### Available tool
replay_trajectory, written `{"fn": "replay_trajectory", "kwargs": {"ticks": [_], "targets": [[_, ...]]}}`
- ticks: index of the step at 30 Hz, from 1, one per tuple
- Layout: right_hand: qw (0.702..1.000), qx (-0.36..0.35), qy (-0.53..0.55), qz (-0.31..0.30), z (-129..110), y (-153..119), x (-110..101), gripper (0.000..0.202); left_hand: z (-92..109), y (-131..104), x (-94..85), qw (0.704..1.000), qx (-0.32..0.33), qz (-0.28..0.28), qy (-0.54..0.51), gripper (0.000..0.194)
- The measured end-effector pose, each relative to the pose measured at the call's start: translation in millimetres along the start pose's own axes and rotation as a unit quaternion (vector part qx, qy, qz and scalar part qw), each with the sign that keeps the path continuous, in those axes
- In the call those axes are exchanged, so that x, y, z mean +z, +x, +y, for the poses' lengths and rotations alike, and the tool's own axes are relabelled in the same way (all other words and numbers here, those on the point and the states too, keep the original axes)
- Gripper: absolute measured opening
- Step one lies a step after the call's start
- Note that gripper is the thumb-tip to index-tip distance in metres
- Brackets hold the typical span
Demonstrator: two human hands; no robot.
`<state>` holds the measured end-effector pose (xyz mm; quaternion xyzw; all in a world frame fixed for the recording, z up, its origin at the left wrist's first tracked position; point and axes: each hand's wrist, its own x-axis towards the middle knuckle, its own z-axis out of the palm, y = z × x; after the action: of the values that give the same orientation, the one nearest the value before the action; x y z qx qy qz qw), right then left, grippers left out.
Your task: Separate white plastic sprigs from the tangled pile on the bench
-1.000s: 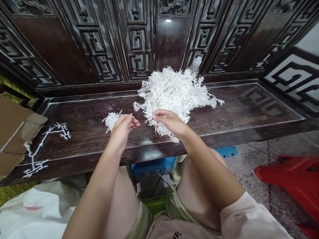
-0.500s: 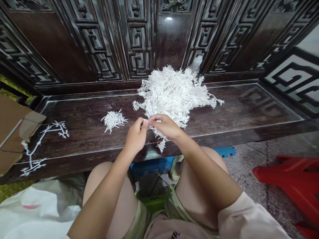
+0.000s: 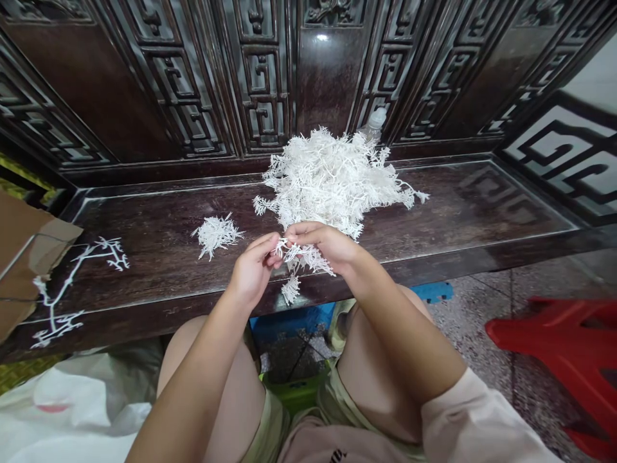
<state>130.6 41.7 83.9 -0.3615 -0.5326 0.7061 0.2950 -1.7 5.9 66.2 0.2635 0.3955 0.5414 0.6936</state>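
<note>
Between my hands, over the bench's front edge, is a white plastic twig sprig (image 3: 308, 257) with fine needle-like tips; one tuft hangs below. My left hand (image 3: 255, 265) pinches its left end between thumb and fingers. My right hand (image 3: 325, 243) grips the sprig from the other side, fingers closed near the left fingertips. Just behind them rises a large heap of white sprigs (image 3: 328, 180). A small pile of loose white bits (image 3: 216, 236) lies to the left of my left hand.
The dark wooden bench (image 3: 463, 225) has a carved back (image 3: 260, 77). A clear bottle (image 3: 376, 123) stands behind the heap. At left are a bare white branch (image 3: 67, 283), a cardboard box (image 3: 29, 257) and a white bag (image 3: 72, 411). A red stool (image 3: 554, 341) is on the right.
My hands have drawn slightly apart, and the left one has shifted left. More of the sprig shows between them, its hanging tuft farther left and lower. The view has shifted slightly.
</note>
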Motion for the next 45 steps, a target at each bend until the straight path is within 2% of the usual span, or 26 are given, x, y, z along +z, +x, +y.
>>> {"fn": "replay_trajectory", "kwargs": {"ticks": [3, 5, 8, 10, 14, 17, 20, 24, 26, 30, 38, 42, 45], "targets": [[0.999, -0.005, 0.036, 0.002, -1.7, -2.5, -10.8, 0.004, 8.1, -1.5, -6.4, 0.998, 0.015, -0.039, -0.042, 0.024], [0.997, -0.026, 0.061, 0.036, -4.8, -5.5, -21.0, 0.004, 17.8, -2.2, -14.4, 0.995, 0.054, -0.052, -0.071, 0.028], [0.991, -0.06, -0.003, 0.119, -8.6, -7.9, -28.9, 0.004, 28.5, -1.5, -23.4, 0.994, 0.088, -0.034, -0.056, 0.029], [0.988, -0.048, -0.044, 0.139, -7.6, -6.6, -25.0, 0.005, 27.3, 1.1, -23.8, 0.998, 0.06, -0.015, -0.034, 0.026], [0.994, -0.019, -0.073, 0.083, 2.3, -0.2, -6.4, 0.009, 10.5, 8.2, -16.8, 0.999, -0.03, 0.032, -0.016, 0.023], [0.995, -0.013, -0.07, 0.076, 10.0, 3.2, 2.4, 0.01, -0.6, 11.0, -13.7, 0.997, -0.073, 0.032, -0.011, 0.027], [0.994, -0.022, -0.077, 0.079, 14.3, 5.4, 4.1, 0.008, -8.3, 12.9, -14.0, 0.998, -0.046, 0.026, 0.044, 0.028], [0.995, -0.025, -0.083, 0.052, 16.9, 7.9, 3.3, 0.01, -18.3, 16.1, -15.1, 0.99, 0.017, 0.021, 0.135, 0.024], [0.994, -0.018, -0.081, 0.067, 17.4, 8.6, 3.0, 0.01, -21.1, 16.2, -14.6, 0.991, 0.021, 0.028, 0.127, 0.025], [0.991, -0.013, -0.084, 0.102, 17.0, 8.5, 3.0, 0.009, -19.1, 12.5, -11.5, 0.996, -0.012, 0.04, 0.077, 0.026], [0.99, -0.024, -0.08, 0.11, 17.0, 8.1, 3.1, 0.013, -12.5, 8.7, -8.5, 0.987, 0.062, 0.023, 0.148, 0.019], [0.986, -0.028, -0.095, 0.134, 16.0, 7.5, 3.6, 0.012, -12.2, 10.5, -13.0, 0.983, 0.071, 0.024, 0.167, 0.018], [0.983, -0.036, -0.11, 0.141, 16.2, 7.1, 6.4, 0.012, -11.9, 11.4, -13.8, 0.981, 0.067, -0.003, 0.183, 0.02]]}}
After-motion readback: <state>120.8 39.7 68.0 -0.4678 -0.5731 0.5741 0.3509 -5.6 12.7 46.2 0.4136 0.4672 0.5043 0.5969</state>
